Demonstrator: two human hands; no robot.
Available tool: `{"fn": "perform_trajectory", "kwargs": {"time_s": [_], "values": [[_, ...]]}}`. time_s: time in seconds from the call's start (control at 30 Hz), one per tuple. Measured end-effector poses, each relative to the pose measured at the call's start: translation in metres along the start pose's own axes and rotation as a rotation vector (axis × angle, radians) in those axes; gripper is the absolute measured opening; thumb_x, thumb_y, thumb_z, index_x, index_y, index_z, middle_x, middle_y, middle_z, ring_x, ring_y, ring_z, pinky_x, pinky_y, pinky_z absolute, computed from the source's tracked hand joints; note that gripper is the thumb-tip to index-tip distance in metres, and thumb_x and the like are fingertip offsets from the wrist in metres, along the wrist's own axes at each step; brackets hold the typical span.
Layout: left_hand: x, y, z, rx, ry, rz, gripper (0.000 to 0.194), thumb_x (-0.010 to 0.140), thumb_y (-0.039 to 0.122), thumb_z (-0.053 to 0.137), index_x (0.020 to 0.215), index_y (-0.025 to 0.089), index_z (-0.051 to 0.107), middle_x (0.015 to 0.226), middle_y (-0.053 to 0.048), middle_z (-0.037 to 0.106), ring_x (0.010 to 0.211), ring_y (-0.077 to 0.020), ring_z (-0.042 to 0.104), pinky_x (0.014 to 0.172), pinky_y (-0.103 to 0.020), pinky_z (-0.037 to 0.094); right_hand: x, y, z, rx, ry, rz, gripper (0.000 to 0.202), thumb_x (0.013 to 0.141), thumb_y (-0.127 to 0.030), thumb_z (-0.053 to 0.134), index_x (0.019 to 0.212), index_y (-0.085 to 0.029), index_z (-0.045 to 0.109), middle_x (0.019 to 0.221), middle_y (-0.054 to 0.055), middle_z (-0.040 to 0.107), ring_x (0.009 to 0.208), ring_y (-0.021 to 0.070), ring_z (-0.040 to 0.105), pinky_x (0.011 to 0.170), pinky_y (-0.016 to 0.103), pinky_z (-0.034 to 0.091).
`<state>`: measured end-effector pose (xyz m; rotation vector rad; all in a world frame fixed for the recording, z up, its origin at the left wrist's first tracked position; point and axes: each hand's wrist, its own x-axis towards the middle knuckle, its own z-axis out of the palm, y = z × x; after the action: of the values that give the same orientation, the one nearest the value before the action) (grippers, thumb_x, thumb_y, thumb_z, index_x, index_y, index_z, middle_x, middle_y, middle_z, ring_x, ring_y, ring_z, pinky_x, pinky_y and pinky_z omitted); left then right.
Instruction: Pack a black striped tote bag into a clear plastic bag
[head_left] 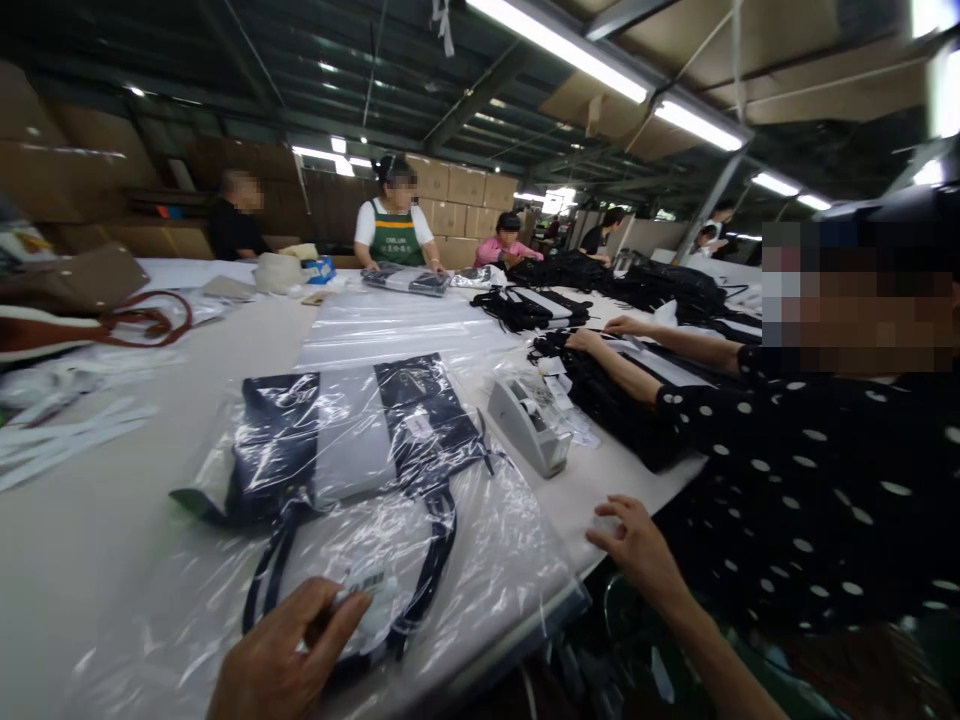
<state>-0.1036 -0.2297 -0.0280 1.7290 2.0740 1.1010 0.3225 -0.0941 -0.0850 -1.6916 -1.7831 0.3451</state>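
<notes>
A dark navy handbag (427,425) with a pale grey middle panel (352,430) lies in a clear plastic bag (502,560) in front of me. Its dark looped handles (441,535) point towards me. At the handles, my left hand (289,640) pinches a white barcode tag (371,585) between thumb and forefinger. Off the right edge of the plastic, my right hand (634,545) hovers near the table edge, fingers curved and apart. A small pale glint shows by its fingertips; I cannot make out what it is. A grey tape dispenser (529,425) stands just beyond.
At my right, a person in a dotted top (750,430) handles stacked black bags (622,400). Across the table (247,320), a person in a green apron (394,235) touches a wrapped bag (405,280). Flat plastic sheets (397,325) lie ahead, brown straps (150,320) at left.
</notes>
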Motion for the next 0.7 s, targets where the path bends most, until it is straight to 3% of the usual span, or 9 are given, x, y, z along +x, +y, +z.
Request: {"fn": "perform_trajectory", "kwargs": {"time_s": [0.1,0.17,0.27,0.37,0.47,0.57,0.7], "values": [[-0.001,0.0,-0.001,-0.018,-0.021,0.022,0.047,0.093,0.06,0.052,0.068,0.021,0.056,0.062,0.004,0.055,0.056,-0.0107,0.05,0.061,-0.022,0.041,0.01,-0.007,0.004,-0.024,0.084,0.023,0.037,0.075,-0.051,0.064,0.095,-0.021,0.072,0.122,0.015,0.064,0.067,0.0203,0.063,0.086,0.047,0.054],[0.0,0.001,-0.002,-0.051,-0.03,0.046,0.042,0.094,0.051,0.056,0.066,0.02,0.053,0.061,0.005,0.053,0.055,-0.0099,0.048,0.059,-0.022,0.038,0.014,-0.033,0.011,0.089,0.012,0.063,0.039,0.077,-0.057,0.062,0.094,-0.023,0.073,0.11,0.013,0.07,0.074,0.0234,0.065,0.085,0.045,0.054],[0.002,0.008,-0.003,-0.083,-0.039,0.045,0.037,0.093,0.043,0.059,0.066,0.02,0.053,0.062,0.005,0.053,0.056,-0.0097,0.048,0.057,-0.022,0.036,0.009,-0.103,0.021,0.376,-0.253,0.077,0.041,0.081,-0.06,0.063,0.093,-0.023,0.073,0.093,0.009,0.074,0.086,0.0252,0.068,0.084,0.039,0.055],[0.001,0.013,-0.004,-0.1,-0.065,0.043,0.033,0.093,0.038,0.06,0.067,0.019,0.054,0.064,0.004,0.054,0.058,-0.0099,0.049,0.059,-0.023,0.036,0.001,-0.178,0.029,0.514,-0.474,-0.081,0.035,0.083,-0.055,0.065,0.094,-0.023,0.074,0.096,0.006,0.074,0.092,0.0232,0.068,0.089,0.037,0.053],[0.0,0.012,-0.007,-0.107,-0.065,0.036,0.031,0.093,0.036,0.062,0.068,0.019,0.054,0.064,0.004,0.054,0.06,-0.0103,0.051,0.06,-0.023,0.036,-0.005,-0.233,0.038,0.55,-0.629,-0.237,0.027,0.083,-0.047,0.069,0.097,-0.025,0.075,0.097,0.003,0.073,0.093,0.0208,0.066,0.088,0.033,0.052],[-0.002,0.006,-0.011,-0.108,-0.041,0.016,0.032,0.092,0.035,0.063,0.067,0.019,0.052,0.063,0.005,0.053,0.059,-0.01,0.05,0.06,-0.023,0.034,-0.007,-0.261,0.051,0.584,-0.69,-0.361,0.018,0.081,-0.036,0.074,0.096,-0.025,0.074,0.096,0.001,0.072,0.094,0.0189,0.066,0.088,0.031,0.051],[-0.003,-0.004,-0.016,-0.108,-0.005,-0.003,0.03,0.091,0.03,0.064,0.067,0.019,0.051,0.063,0.005,0.051,0.059,-0.0094,0.048,0.059,-0.023,0.032,-0.008,-0.279,0.07,0.619,-0.763,-0.473,0.007,0.082,-0.026,0.073,0.088,-0.023,0.073,0.096,0.001,0.072,0.095,0.0184,0.066,0.09,0.031,0.049]]}}
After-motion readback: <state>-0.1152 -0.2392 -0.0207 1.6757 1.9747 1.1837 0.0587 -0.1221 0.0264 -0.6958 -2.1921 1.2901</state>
